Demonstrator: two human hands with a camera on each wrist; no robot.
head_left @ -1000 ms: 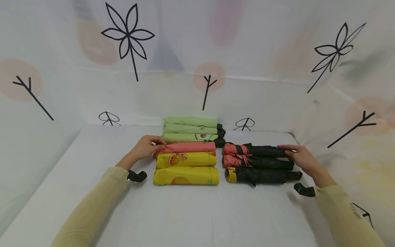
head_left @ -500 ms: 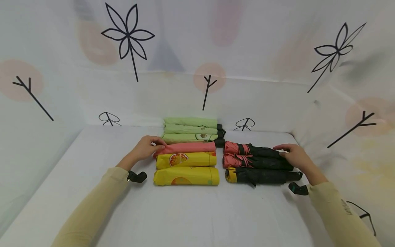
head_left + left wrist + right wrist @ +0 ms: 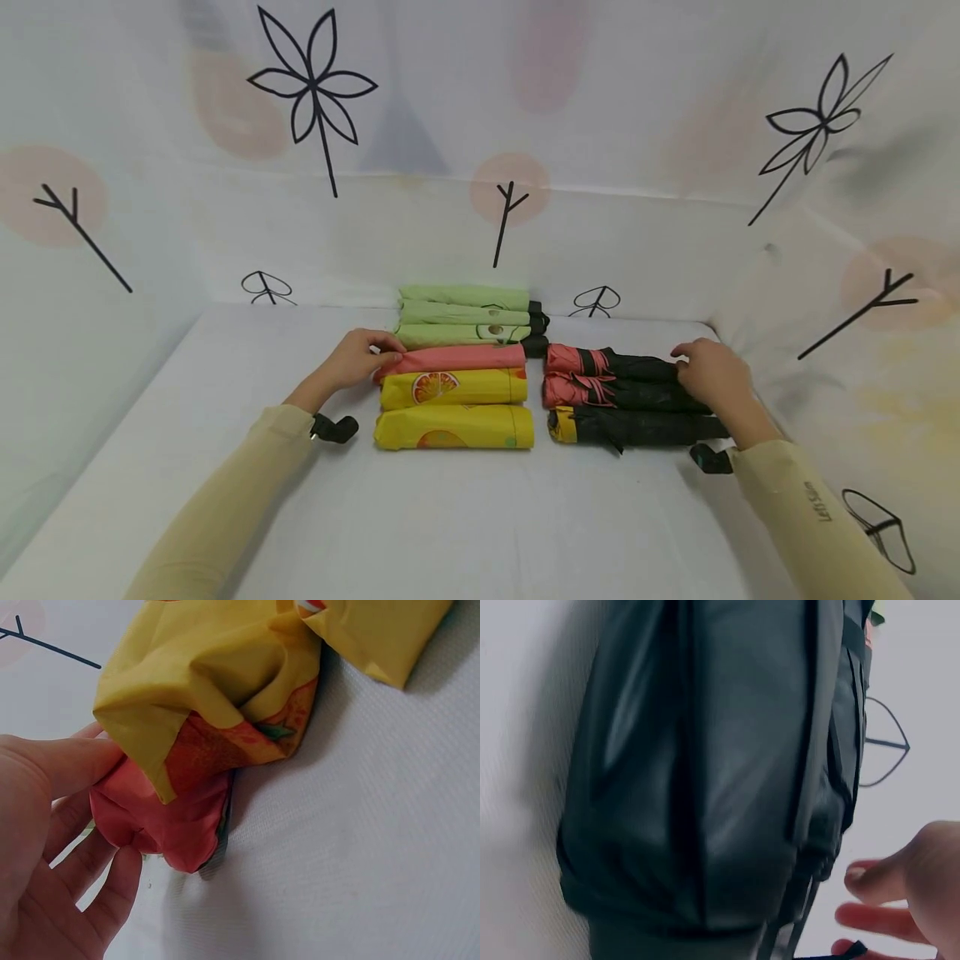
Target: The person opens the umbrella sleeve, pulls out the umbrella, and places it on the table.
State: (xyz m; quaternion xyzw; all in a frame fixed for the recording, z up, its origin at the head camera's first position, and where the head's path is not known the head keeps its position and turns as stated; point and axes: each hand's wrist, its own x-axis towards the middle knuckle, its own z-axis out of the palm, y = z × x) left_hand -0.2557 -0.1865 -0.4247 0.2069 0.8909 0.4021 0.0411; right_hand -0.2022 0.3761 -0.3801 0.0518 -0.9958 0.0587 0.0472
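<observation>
My left hand (image 3: pixel 358 360) pinches the left end of a pink folded umbrella (image 3: pixel 465 358). In the left wrist view, thumb and fingers close round its pink gathered end (image 3: pixel 165 814), just under a yellow umbrella end (image 3: pixel 202 682). My right hand (image 3: pixel 716 379) hovers at the right ends of the black-and-pink folded umbrellas, the upper one (image 3: pixel 637 367) and the lower one (image 3: pixel 645 395). In the right wrist view its fingers are loosely bent beside a dark umbrella (image 3: pixel 742 765) with nothing held; a thin black strap tip (image 3: pixel 859 948) shows by them.
Two yellow folded umbrellas, upper (image 3: pixel 480 387) and lower (image 3: pixel 487 427), lie in front of the pink one. Several green umbrellas (image 3: pixel 461 335) lie behind. A black-and-yellow umbrella (image 3: pixel 645 427) lies at front right. Patterned cloth walls (image 3: pixel 637 242) enclose the white table (image 3: pixel 480 517).
My right hand has moved left and slightly back from the umbrella ends, its fingers drawing in. The upper black-and-pink umbrella has shifted slightly. My left hand stays in place.
</observation>
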